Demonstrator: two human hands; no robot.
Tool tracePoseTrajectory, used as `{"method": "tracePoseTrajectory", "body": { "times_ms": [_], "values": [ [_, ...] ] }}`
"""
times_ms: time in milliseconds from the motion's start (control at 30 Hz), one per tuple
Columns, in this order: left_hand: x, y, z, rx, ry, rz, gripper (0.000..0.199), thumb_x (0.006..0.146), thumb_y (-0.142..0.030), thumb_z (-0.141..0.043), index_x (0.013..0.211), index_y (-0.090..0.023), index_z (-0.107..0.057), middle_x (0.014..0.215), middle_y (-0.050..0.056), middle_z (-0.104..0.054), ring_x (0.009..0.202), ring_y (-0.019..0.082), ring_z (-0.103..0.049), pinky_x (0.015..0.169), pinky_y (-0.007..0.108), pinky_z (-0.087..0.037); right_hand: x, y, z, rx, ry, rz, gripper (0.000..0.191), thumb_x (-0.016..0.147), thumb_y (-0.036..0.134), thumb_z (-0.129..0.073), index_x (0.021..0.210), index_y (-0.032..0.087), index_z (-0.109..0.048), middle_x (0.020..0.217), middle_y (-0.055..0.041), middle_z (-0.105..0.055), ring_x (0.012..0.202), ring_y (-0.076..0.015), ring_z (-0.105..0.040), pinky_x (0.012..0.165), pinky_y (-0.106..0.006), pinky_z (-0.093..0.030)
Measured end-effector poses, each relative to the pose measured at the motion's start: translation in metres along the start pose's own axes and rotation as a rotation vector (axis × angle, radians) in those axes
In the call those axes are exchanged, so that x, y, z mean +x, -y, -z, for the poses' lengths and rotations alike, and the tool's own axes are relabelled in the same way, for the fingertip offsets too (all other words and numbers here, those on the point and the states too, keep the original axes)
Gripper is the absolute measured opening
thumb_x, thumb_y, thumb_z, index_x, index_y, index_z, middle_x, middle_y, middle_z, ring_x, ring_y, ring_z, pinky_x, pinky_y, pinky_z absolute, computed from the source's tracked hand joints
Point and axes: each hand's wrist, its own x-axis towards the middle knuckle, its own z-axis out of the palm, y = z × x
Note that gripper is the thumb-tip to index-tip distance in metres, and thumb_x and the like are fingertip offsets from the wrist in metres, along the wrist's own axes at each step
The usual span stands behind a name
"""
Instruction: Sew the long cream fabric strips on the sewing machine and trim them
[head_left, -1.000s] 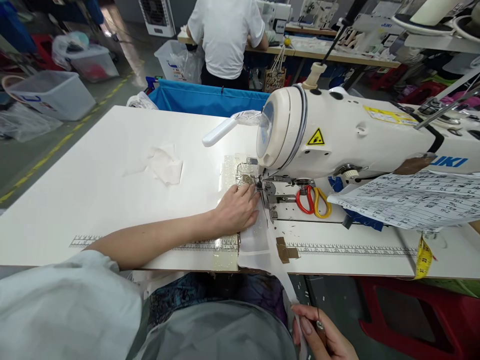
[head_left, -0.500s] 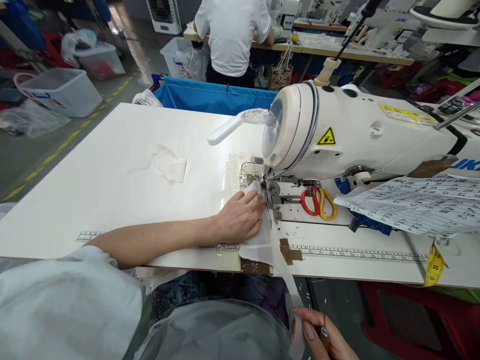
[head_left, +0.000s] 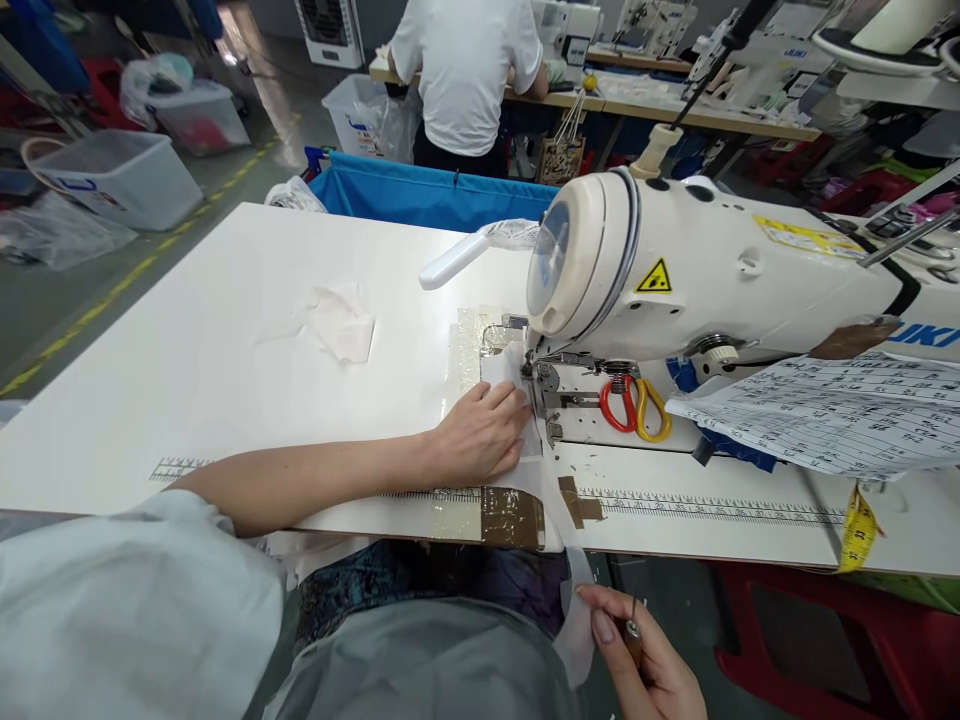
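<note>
My left hand [head_left: 484, 432] lies palm down on a thin white fabric piece [head_left: 504, 367], fingers slightly bent, just in front of the presser foot of a white sewing machine [head_left: 697, 265]. From there a narrow white fabric strip [head_left: 577, 640] runs over the table's front edge. Below the edge, my right hand [head_left: 637, 645] pinches this strip between thumb and fingers. An awl [head_left: 632, 640] with a wooden handle and metal shaft also sits in that hand, its handle partly hidden by the fingers. The needle area is hard to make out.
Scissors [head_left: 634, 408] with red and yellow handles lie beneath the machine arm. A fabric scrap [head_left: 341, 323] rests on the white table [head_left: 187, 370]. Written paper sheets [head_left: 847, 410] and a yellow tape measure [head_left: 857, 530] are at right. A person [head_left: 465, 80] sits beyond a blue cloth bin [head_left: 427, 192].
The fabric has shifted forward under the presser foot, uncovering brown tape at the table edge. My right hand has risen slightly and moved left with the strip. My left hand stays nearly in place.
</note>
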Motion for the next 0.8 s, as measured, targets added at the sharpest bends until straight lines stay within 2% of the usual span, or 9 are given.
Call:
{"method": "tracePoseTrajectory", "body": {
  "times_ms": [67,167,300,367,500,667,800],
  "values": [
    [0.0,0.0,0.001,-0.006,0.005,0.0,0.041,0.098,-0.031,-0.035,0.126,-0.006,-0.052,0.123,0.017,-0.053,0.115,0.029,-0.044,0.096,0.042,-0.039,0.005,-0.001,0.002,-0.016,0.033,0.033,0.043,0.082,0.058,-0.069,0.103,0.02,-0.077,0.103,-0.0109,-0.074,0.077,-0.0225,-0.071,0.062,-0.021,-0.057],
    [0.0,0.0,0.002,-0.017,0.018,0.007,0.04,0.098,-0.031,-0.035,0.126,-0.007,-0.052,0.124,0.017,-0.053,0.116,0.03,-0.044,0.097,0.042,-0.039,0.01,0.004,-0.002,-0.045,0.017,0.091,0.04,0.085,0.055,-0.067,0.103,0.021,-0.077,0.102,-0.0103,-0.074,0.072,-0.0199,-0.07,0.058,-0.019,-0.055],
    [0.0,0.0,0.002,-0.025,0.024,0.016,0.04,0.098,-0.031,-0.036,0.127,-0.007,-0.051,0.126,0.017,-0.052,0.117,0.03,-0.044,0.098,0.042,-0.039,0.017,0.015,-0.008,-0.061,-0.001,0.181,0.037,0.088,0.051,-0.064,0.1,0.019,-0.076,0.103,-0.0107,-0.074,0.084,-0.0217,-0.07,0.068,-0.02,-0.057],
    [0.0,0.0,0.001,-0.031,0.013,0.016,0.042,0.097,-0.031,-0.037,0.129,-0.006,-0.049,0.128,0.018,-0.051,0.118,0.03,-0.044,0.098,0.042,-0.039,0.021,0.02,-0.01,-0.069,-0.032,0.199,0.037,0.089,0.052,-0.063,0.1,0.019,-0.076,0.097,-0.0099,-0.074,0.081,-0.0205,-0.069,0.068,-0.02,-0.056],
    [0.001,0.001,-0.002,-0.045,0.0,0.025,0.042,0.097,-0.031,-0.037,0.128,-0.006,-0.05,0.127,0.018,-0.051,0.117,0.03,-0.044,0.096,0.042,-0.04,0.03,0.028,-0.011,-0.103,-0.032,0.203,0.04,0.088,0.054,-0.062,0.102,0.019,-0.075,0.081,-0.0062,-0.07,0.061,-0.0154,-0.061,0.057,-0.02,-0.053],
    [0.002,0.002,-0.004,-0.064,-0.034,0.035,0.04,0.097,-0.03,-0.038,0.126,-0.006,-0.052,0.123,0.016,-0.052,0.114,0.029,-0.045,0.096,0.041,-0.04,0.037,0.037,-0.015,-0.092,-0.025,0.177,0.044,0.087,0.058,-0.061,0.103,0.019,-0.073,0.075,-0.0046,-0.066,0.054,-0.0135,-0.054,0.05,-0.021,-0.05],
    [0.003,0.001,-0.003,-0.047,-0.044,0.038,0.04,0.097,-0.031,-0.039,0.124,-0.005,-0.054,0.119,0.016,-0.054,0.11,0.029,-0.045,0.096,0.041,-0.039,0.039,0.038,-0.02,-0.033,-0.04,0.092,0.05,0.088,0.061,-0.058,0.112,0.019,-0.07,0.07,-0.0022,-0.06,0.056,-0.0155,-0.054,0.051,-0.024,-0.054]
  ]
}}
